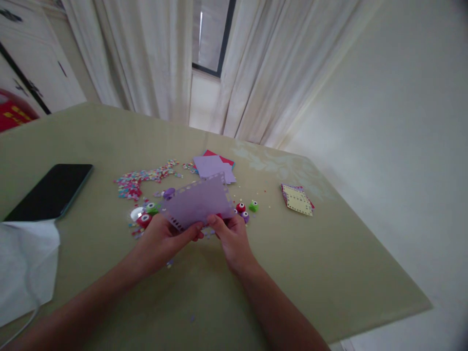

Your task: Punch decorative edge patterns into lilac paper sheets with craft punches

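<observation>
Both my hands hold a purple sheet of card (199,201) with a row of punched holes along its edges, tilted up above the table. My left hand (163,239) pinches its lower left side, and my right hand (232,237) grips the lower edge, thumbs close together. Something red shows at the right thumb, mostly hidden. Left of the card lie small hole punches with eyes: a purple one (169,193), a green one (151,208) and a red one (144,220). More lie to its right, in red (240,207), green (253,206) and purple (244,216).
Colourful paper bits (137,183) are scattered behind the punches. Purple paper squares (212,166) lie over red and blue ones. A stack of punched cards (298,200) sits to the right. At left are a black phone (51,191), a white sheet (29,263) and a cable.
</observation>
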Motion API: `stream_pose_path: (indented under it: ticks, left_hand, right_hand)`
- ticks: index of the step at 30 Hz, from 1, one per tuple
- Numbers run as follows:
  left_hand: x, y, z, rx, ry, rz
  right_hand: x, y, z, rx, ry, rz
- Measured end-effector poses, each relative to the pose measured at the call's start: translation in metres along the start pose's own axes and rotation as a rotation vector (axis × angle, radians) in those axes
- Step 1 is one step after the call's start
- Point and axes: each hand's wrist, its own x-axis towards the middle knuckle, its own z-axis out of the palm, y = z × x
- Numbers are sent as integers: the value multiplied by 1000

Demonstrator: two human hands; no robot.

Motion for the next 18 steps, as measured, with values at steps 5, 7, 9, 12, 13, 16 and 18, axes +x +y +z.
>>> stream_pose_path:
  ticks: [5,7,9,12,13,16,18]
  left_hand:
    - [1,-1,0,-40,-6,49]
    - [1,-2,0,-60,-2,59]
    - [2,-4,-1,-64,6,64]
    - [2,-7,-2,-46,17,66]
    - [2,-8,-2,-40,21,67]
    - [2,-8,-1,-37,32,66]
    - [1,-6,-1,-41,38,64]
  right_hand:
    - [-1,1,0,18,-2,23]
    - [-1,2,-1,31,-29,49]
    - [-1,4,-3,46,-57,71]
    - [0,8,-5,73,-64,79]
    - [1,9,-5,81,-63,78]
    - [0,10,-5,100,-70,82]
    - [0,10,-5,105,-74,82]
